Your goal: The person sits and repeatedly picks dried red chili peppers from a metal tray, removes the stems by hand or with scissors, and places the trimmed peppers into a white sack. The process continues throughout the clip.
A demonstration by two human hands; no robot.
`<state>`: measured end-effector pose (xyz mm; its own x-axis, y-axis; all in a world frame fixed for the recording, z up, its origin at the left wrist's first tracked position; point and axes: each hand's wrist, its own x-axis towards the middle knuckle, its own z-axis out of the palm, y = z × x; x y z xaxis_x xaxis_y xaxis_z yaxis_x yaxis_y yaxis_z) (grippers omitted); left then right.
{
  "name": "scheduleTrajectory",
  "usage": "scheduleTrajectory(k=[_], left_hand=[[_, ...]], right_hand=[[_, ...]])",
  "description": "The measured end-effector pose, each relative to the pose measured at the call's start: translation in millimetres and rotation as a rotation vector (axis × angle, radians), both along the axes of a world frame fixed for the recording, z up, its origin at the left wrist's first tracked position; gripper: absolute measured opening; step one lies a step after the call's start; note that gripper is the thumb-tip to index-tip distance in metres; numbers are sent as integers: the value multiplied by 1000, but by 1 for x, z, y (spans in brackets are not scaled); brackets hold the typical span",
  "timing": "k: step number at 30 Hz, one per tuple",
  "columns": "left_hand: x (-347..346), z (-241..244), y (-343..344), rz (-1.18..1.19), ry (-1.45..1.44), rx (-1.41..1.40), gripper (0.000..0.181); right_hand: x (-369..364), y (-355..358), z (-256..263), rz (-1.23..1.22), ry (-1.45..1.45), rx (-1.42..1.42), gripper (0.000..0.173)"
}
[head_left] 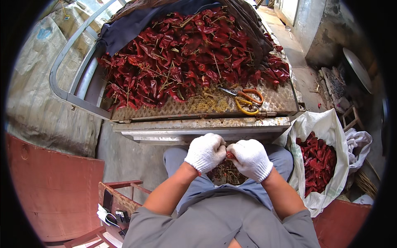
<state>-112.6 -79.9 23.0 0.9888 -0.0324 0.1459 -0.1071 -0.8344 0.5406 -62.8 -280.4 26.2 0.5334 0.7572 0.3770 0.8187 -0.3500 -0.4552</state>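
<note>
White knitted gloves cover both hands, which meet above my lap. My right hand (250,158) is closed on a dried red chili pepper (230,155), part of which shows between the hands. My left hand (207,152) is curled against it; whether its fingers also grip the pepper is hidden. Beyond the hands, a large heap of dried red chili peppers (186,52) lies on a rusty metal cart bed (149,113). Scissors with orange and yellow handles (245,98) rest near the bed's front edge, beside scattered pale seeds (211,104). Stems and debris (228,173) show below the hands.
At my right stands an open white woven sack (336,133) holding red peppers (319,164). A curved metal rail (59,74) borders the cart on the left. A small wooden stool or chair (124,198) with a phone (107,200) on it is at my lower left. Dark cloth (130,31) partly covers the heap.
</note>
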Motion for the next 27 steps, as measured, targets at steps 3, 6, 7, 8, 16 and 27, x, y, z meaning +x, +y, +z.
scheduleTrajectory(k=[3, 6, 7, 8, 16, 27], left_hand=[[-4, -19, 18, 69, 209, -26, 21], [-11, -4, 18, -21, 289, -9, 26], [-15, -1, 16, 5, 164, -85, 23], [-17, 2, 14, -23, 8, -219, 19], [-3, 47, 6, -465, -144, -221, 41], [-9, 10, -5, -303, -312, -274, 28]], right_hand=[[-4, -4, 10, 59, 233, 192, 25], [-2, -11, 5, 53, 479, 238, 29], [-3, -14, 4, 50, 560, 244, 31], [-3, -15, 3, 61, 591, 261, 30], [6, -23, -1, 167, 981, 160, 36], [3, -16, 8, -62, 1302, 222, 56]])
